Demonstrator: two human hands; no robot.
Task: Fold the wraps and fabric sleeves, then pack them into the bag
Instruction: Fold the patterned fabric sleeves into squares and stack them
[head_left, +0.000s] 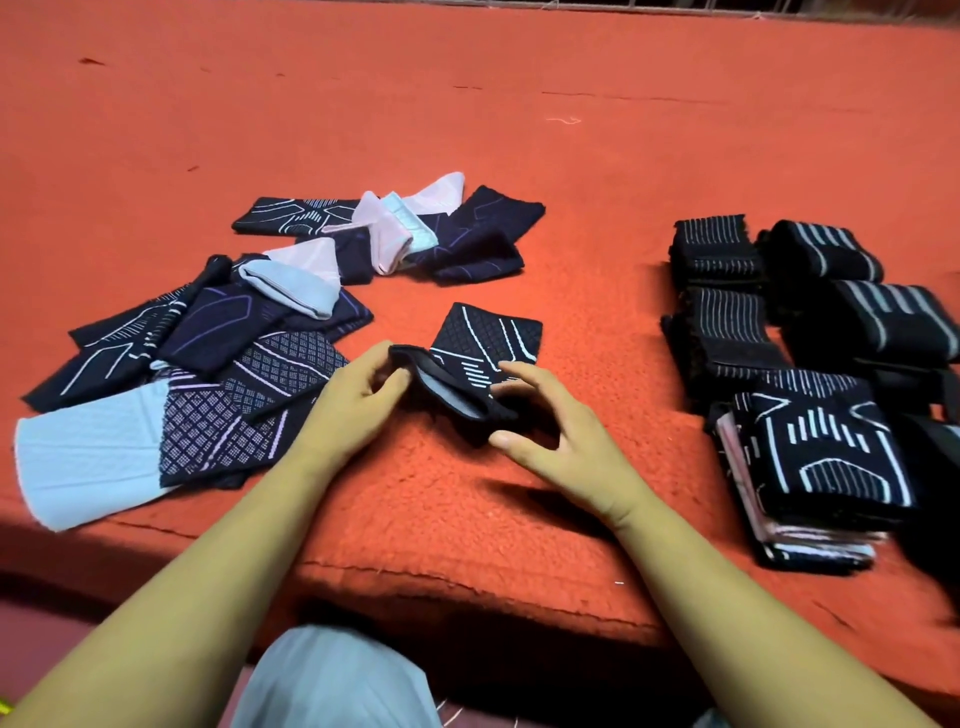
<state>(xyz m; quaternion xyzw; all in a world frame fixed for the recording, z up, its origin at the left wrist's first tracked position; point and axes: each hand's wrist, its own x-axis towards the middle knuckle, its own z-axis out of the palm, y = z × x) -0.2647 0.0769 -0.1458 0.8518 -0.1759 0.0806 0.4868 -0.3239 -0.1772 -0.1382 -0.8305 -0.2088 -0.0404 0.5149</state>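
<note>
Dead centre on the red blanket (467, 104): one fabric sleeve (488, 338), held by both hands. It is black, with a quilted diamond texture and white angular lines plus a block of short white bars. The far half lies flat. The near end is lifted and gapes open, showing a pale grey lining. The left hand (358, 400) pinches the open rim at the sleeve's 9 o'clock side, fingers curled tight on the edge. The right hand (556, 436) grips the near end at about 4 o'clock, fingers curled over the top, thumb at the near edge. Loose pile (218, 353) of unfolded sleeves sits at 9 to 10 o'clock, navy and black with white or lilac lines, some showing pale blue or pink ends. A smaller heap (405, 234) is at 11 o'clock. Folded stack (821, 452) is at 3 o'clock, black patterned sleeve on top, pink and white edges below. Wraps (727, 291), black with thin white stripes, are at 2 o'clock, just behind the stack.
</note>
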